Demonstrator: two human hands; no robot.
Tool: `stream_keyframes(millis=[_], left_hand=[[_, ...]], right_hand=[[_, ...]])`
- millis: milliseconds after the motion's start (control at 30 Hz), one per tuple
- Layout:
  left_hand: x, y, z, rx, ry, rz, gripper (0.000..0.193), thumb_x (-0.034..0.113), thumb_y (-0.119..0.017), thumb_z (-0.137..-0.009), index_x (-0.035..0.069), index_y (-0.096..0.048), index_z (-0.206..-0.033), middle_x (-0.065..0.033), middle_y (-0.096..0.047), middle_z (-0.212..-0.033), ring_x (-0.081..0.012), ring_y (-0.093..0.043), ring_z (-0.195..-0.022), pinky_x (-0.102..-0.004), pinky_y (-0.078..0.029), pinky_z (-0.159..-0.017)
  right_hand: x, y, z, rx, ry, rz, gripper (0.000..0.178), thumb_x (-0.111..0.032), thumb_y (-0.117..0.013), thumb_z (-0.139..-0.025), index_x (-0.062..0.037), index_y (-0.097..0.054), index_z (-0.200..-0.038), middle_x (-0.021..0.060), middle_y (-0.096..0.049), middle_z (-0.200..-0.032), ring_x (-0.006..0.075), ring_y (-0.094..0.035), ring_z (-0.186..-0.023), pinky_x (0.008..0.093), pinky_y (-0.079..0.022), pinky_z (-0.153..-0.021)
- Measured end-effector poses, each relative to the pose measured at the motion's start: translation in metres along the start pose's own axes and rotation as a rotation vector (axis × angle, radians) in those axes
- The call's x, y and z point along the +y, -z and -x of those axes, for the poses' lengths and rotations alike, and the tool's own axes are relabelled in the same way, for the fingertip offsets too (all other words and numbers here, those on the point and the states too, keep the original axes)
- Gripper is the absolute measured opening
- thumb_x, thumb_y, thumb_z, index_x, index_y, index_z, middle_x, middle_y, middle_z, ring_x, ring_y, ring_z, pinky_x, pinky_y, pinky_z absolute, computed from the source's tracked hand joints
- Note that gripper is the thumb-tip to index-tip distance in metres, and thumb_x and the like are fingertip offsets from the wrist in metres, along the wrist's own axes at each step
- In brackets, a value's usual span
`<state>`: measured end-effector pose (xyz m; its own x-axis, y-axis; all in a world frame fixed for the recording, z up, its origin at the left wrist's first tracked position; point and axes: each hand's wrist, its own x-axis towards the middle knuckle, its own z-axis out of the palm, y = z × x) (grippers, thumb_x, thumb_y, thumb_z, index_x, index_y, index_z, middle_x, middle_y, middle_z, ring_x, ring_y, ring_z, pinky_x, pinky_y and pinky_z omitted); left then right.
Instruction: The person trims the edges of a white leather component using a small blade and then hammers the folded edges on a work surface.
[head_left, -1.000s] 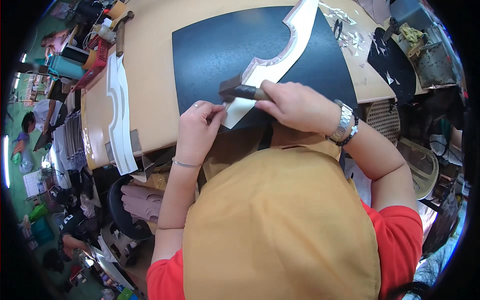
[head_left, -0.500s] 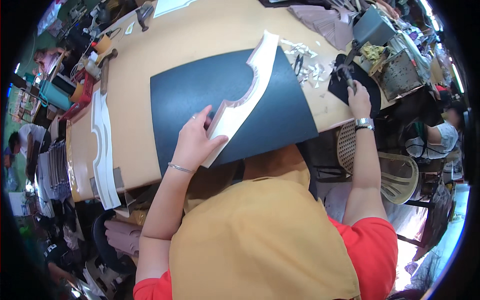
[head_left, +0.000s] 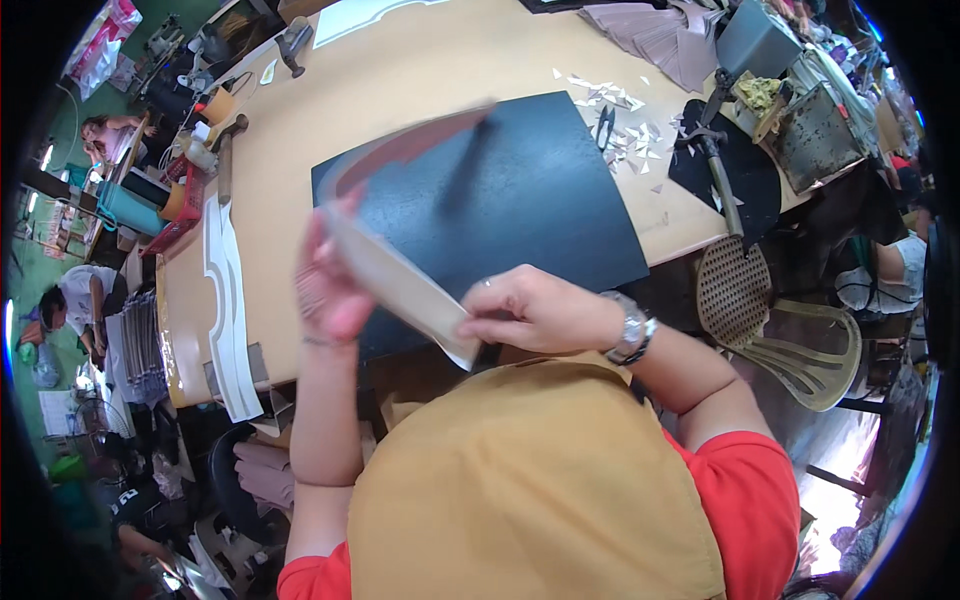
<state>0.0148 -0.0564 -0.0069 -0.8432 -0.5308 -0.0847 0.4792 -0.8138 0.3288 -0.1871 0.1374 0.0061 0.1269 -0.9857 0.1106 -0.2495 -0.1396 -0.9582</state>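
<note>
My left hand (head_left: pixel 332 285), blurred by motion, holds a pale curved strip (head_left: pixel 400 285) near its middle, raised off the black board (head_left: pixel 560 190). The strip looks like leather or a similar sheet material, and its far part is smeared by motion. With thumb and fingers, my right hand (head_left: pixel 535 312) pinches the strip's near end, close to my yellow apron (head_left: pixel 530 470). A hammer (head_left: pixel 717 175) lies on a dark pad (head_left: pixel 755 185) to the right, untouched by either hand.
Small scraps (head_left: pixel 635 140) and dark snips (head_left: pixel 605 128) lie beyond the board's right edge. Cut white strips (head_left: pixel 228 310) and another hammer (head_left: pixel 228 160) are at left. A metal tin (head_left: pixel 820 135) stands far right, above a woven chair (head_left: pixel 735 285). People work at left.
My right hand has let go of the hammer and come left to pinch the strip's near end. My left hand has lifted the strip off the board and turned it leftward.
</note>
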Motion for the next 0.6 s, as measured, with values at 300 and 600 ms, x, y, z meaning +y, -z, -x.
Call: stream_keyframes(millis=[300, 600], left_hand=[[0.0, 0.046, 0.119, 0.54, -0.509, -0.273, 0.032, 0.022, -0.058, -0.109, 0.0, -0.06, -0.133, -0.0138, -0.07, -0.128, -0.0223, -0.071, -0.113, -0.0332, -0.063, -0.094], [-0.056, -0.036, 0.073, -0.056, 0.469, -1.144, 0.04, 0.01, -0.07, -0.1, 0.001, -0.064, -0.138, -0.0111, -0.071, -0.129, -0.0169, -0.07, -0.112, -0.0324, -0.057, -0.095]], right_hand=[[0.027, 0.12, 0.009, -0.259, -0.512, -0.111, 0.029, -0.029, -0.074, -0.099, -0.0026, -0.076, -0.111, -0.0001, -0.073, -0.085, 0.0058, -0.066, -0.073, 0.0234, -0.057, -0.067], [0.08, 0.188, -0.018, -0.007, -0.504, 0.353, 0.026, -0.021, -0.074, -0.093, -0.0018, -0.076, -0.11, 0.0051, -0.074, -0.085, 0.0124, -0.067, -0.072, 0.0279, -0.056, -0.068]])
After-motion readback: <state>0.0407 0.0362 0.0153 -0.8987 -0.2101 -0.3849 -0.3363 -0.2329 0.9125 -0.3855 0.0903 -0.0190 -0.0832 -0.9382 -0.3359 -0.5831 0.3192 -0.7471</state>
